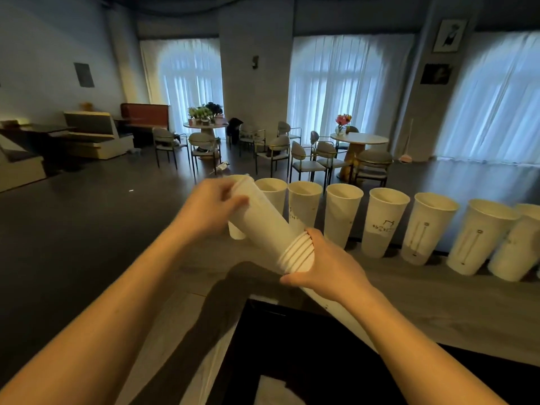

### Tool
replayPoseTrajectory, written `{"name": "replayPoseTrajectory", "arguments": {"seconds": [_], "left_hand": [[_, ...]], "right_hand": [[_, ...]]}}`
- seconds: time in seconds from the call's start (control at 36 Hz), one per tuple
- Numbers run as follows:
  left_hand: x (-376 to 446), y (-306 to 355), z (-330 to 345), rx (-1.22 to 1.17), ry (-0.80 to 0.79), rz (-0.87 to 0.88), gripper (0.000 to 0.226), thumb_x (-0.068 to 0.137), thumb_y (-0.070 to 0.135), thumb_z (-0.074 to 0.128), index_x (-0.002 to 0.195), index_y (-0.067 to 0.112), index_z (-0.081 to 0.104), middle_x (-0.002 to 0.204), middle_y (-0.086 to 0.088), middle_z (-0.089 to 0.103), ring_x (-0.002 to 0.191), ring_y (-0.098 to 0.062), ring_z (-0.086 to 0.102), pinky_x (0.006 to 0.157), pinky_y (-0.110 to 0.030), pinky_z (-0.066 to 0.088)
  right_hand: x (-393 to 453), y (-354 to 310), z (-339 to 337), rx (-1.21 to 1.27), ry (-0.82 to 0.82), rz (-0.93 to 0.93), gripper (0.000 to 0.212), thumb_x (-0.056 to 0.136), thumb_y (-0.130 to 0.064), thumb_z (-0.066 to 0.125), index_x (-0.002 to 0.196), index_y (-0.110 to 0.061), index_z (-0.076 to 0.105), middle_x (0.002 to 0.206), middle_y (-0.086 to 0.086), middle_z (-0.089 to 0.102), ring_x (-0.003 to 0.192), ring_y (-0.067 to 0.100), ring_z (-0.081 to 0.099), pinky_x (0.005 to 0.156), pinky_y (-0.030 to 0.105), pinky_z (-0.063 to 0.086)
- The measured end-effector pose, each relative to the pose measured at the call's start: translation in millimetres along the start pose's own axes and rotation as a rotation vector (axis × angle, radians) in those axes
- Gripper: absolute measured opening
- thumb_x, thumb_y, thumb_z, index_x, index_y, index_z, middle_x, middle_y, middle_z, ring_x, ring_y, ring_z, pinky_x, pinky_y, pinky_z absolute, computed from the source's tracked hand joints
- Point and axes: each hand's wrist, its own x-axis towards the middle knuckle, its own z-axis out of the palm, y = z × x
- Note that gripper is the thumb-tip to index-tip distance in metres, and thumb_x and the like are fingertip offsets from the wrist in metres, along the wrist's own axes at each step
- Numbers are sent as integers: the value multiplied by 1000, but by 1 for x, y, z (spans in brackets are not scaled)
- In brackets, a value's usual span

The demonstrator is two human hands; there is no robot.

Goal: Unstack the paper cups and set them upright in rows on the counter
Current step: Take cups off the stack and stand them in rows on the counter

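Left hand (213, 209) gripping the outermost white paper cup (257, 217), right hand (324, 264) clasping the nested white stack (298, 252) (apparently by its rims): a jerk could topple the upright row of white cups (382, 223) on the grey counter (438, 302).

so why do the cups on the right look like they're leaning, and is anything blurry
Head view: wide-angle distortion splays the upright paper cups outward toward the right edge; they stand flat on the counter. The left hand shows slight motion blur at the stack. The curtained windows backlight the dim room.
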Motion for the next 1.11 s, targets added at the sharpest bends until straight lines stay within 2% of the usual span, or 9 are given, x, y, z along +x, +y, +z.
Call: {"name": "replayPoseTrajectory", "arguments": {"seconds": [0.14,0.28,0.64,0.72,0.78,0.83,0.94,1.03,1.11], "left_hand": [[23,-36,7,442,18,73,10,93,25,62,93,15,62,87,-2,64,80,-23,64,68,-41,55],[32,-57,25,640,-105,170,7,91,21,64,93,17,59,93,-4,64,86,-22,65,72,-36,56],[53,-76,35,524,-122,95,18,89,28,67,101,17,60,98,-3,66,88,-22,64,73,-40,57],[49,-64,30,381,53,75,47,88,35,68,128,15,54,113,-1,68,101,-21,64,83,-38,55],[39,-42,31,163,144,58,42,93,38,61,129,18,55,112,5,67,103,-13,63,86,-32,53],[27,-19,34,-76,-14,21,33,97,41,50,120,20,60,109,9,69,100,-7,64,91,-34,53],[4,10,49,-307,-603,3,38,102,41,37,119,19,63,112,4,70,102,-8,66,97,-37,49],[-5,18,58,-252,-659,62,34,102,39,42,98,21,71,89,-1,69,82,-15,62,84,-40,47],[-9,27,64,-251,-591,57,31,100,35,48,97,19,75,91,-10,71,88,-28,63,86,-47,48]], "right_hand": [[6,-1,0,-14,31,51,117,63,-70,81,153,-37,14,141,0,48,127,24,50,98,46,51],[10,-9,0,7,78,13,119,63,-71,81,155,-38,13,145,-3,44,130,22,47,101,47,49],[19,-3,3,48,78,-13,116,67,-67,82,155,-38,12,149,-6,41,133,20,44,102,45,46],[19,-1,2,69,81,-17,114,66,-67,82,154,-38,14,148,-7,42,132,19,44,102,45,46],[18,0,0,96,82,-24,112,66,-67,82,152,-37,18,145,-8,43,127,16,45,100,44,47],[17,-1,0,115,80,-36,110,65,-67,83,151,-36,21,138,-11,44,123,13,44,98,43,48],[12,-1,-1,139,90,-72,98,64,-65,84,141,-34,32,121,-16,48,114,11,52,90,39,52],[6,0,-3,114,89,-55,98,62,-66,83,140,-33,32,121,-10,51,109,15,54,88,43,55],[2,5,-4,106,106,-69,101,57,-70,79,139,-35,32,120,-9,54,107,16,57,87,46,57]]}}
